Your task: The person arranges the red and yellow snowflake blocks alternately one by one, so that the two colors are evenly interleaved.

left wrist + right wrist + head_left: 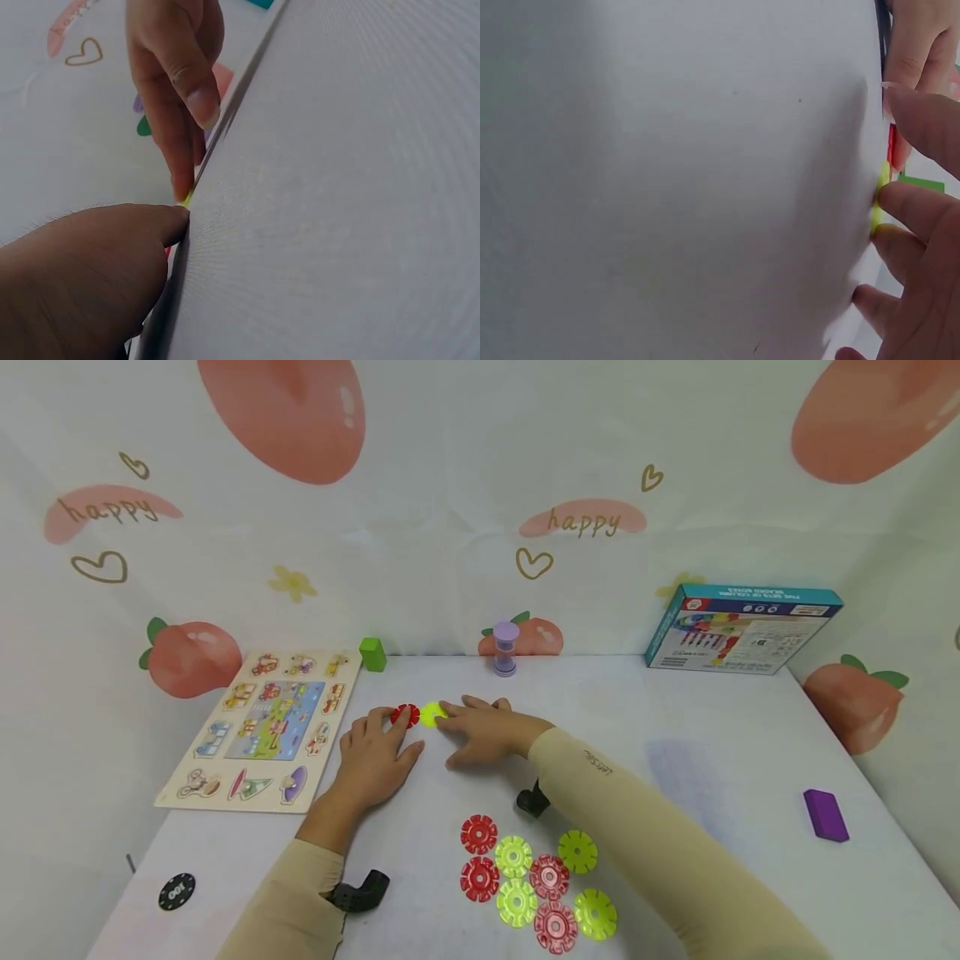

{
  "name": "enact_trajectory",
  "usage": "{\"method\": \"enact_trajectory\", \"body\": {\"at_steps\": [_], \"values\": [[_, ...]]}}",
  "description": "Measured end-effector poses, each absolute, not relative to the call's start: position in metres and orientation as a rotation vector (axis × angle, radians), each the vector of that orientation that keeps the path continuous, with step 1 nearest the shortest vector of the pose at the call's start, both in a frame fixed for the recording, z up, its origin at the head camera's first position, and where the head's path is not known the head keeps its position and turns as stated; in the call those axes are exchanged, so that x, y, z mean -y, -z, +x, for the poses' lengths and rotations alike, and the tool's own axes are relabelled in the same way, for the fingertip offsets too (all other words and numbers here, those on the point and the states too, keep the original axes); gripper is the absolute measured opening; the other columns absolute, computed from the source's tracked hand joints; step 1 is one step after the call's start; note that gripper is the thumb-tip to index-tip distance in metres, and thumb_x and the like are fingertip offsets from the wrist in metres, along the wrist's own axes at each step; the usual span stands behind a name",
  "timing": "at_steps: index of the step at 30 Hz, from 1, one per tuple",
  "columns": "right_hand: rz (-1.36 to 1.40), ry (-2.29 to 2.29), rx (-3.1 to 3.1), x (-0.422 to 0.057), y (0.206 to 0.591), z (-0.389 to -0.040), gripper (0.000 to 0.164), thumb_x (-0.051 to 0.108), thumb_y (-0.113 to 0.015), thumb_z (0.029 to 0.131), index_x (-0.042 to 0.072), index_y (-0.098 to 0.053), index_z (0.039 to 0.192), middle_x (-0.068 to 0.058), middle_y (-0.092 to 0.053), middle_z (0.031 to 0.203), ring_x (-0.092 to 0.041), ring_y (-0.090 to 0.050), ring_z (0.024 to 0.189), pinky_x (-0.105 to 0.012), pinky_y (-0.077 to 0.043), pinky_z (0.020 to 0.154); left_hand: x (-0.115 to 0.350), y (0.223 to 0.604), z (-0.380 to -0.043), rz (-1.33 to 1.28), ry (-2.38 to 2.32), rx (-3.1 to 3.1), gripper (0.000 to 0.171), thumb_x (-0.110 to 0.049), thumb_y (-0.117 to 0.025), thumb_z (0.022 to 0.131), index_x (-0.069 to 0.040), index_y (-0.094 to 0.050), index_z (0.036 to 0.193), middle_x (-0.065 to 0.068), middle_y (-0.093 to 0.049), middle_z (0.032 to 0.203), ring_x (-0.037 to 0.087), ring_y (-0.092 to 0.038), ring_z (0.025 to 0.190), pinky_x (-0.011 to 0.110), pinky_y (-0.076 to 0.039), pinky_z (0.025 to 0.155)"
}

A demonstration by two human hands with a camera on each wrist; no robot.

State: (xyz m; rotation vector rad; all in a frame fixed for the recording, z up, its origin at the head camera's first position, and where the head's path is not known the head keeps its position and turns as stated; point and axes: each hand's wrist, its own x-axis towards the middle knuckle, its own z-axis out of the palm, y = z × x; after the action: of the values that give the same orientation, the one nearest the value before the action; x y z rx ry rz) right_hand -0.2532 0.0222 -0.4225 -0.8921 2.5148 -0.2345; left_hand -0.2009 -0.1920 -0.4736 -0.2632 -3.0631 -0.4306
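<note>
A red notched plastic disc [407,714] and a yellow-green notched disc [430,714] lie side by side, edge to edge, toward the back of the white table. My left hand [372,764] is palm down, its fingertips resting on the red disc. From the other side, my right hand [483,732] reaches across with fingers spread and touches the right edge of the yellow-green one. In the right wrist view, two fingertips press on the yellow-green disc [882,180], and a sliver of the red disc [891,142] shows beyond it. Both discs are partly covered by fingers.
Nearer me lie several red discs [478,834] and yellow-green discs [577,852]. A wooden puzzle board [217,785] is at left, with a green block [372,654], purple hourglass [506,649] and boxed toy [742,631] along the back. A black chip [177,892] and purple block [826,816] sit at the sides.
</note>
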Motion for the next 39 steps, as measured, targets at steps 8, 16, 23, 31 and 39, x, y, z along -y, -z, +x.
{"method": "enact_trajectory", "body": {"at_steps": [8,16,23,31,39], "values": [[-0.890,0.240,-2.507,-0.023,0.424,-0.253,0.079,0.061,-0.062,0.082,0.036,-0.030,0.150,0.011,-0.009,0.158,-0.025,-0.002,0.144,-0.065,-0.012,0.104,0.188,0.471,-0.198,-0.235,0.401,3.060,0.071,-0.053,-0.052,0.092,-0.016,-0.035,0.150,0.019,-0.025,0.144,0.042,-0.022,0.127,0.063,-0.020,0.098],[-0.910,0.276,-2.512,-0.029,0.422,-0.253,0.080,0.064,-0.060,0.082,0.034,-0.032,0.150,0.011,-0.012,0.158,-0.024,-0.002,0.144,-0.062,-0.015,0.104,0.186,0.475,-0.202,-0.273,0.406,3.040,0.070,-0.054,-0.048,0.094,-0.014,-0.034,0.150,0.016,-0.020,0.151,0.041,-0.018,0.132,0.063,-0.016,0.099],[-0.913,0.313,-2.487,-0.026,0.421,-0.253,0.081,0.066,-0.059,0.081,0.033,-0.032,0.150,0.010,-0.011,0.158,-0.026,-0.003,0.144,-0.063,-0.012,0.104,0.190,0.475,-0.200,-0.294,0.389,3.050,0.070,-0.052,-0.046,0.096,-0.011,-0.032,0.150,0.011,-0.018,0.156,0.039,-0.015,0.136,0.064,-0.014,0.100],[-0.847,0.783,-2.445,-0.050,0.416,-0.251,0.084,0.073,-0.054,0.080,0.040,-0.024,0.151,0.010,-0.011,0.158,-0.015,-0.013,0.142,-0.064,-0.012,0.105,0.190,0.479,-0.197,-0.335,0.523,2.994,0.075,-0.057,-0.052,0.091,-0.018,-0.030,0.152,0.004,-0.010,0.159,0.036,-0.012,0.140,0.063,-0.013,0.101],[-0.907,1.309,-2.252,-0.116,0.405,-0.209,0.056,0.045,-0.060,0.092,0.037,-0.040,0.143,0.009,-0.044,0.142,-0.026,-0.047,0.124,-0.048,-0.038,0.099,0.177,0.474,-0.192,-0.540,0.481,3.013,0.082,-0.064,-0.051,0.088,-0.016,-0.031,0.151,0.001,-0.013,0.159,0.029,-0.005,0.144,0.060,-0.013,0.105]]}}
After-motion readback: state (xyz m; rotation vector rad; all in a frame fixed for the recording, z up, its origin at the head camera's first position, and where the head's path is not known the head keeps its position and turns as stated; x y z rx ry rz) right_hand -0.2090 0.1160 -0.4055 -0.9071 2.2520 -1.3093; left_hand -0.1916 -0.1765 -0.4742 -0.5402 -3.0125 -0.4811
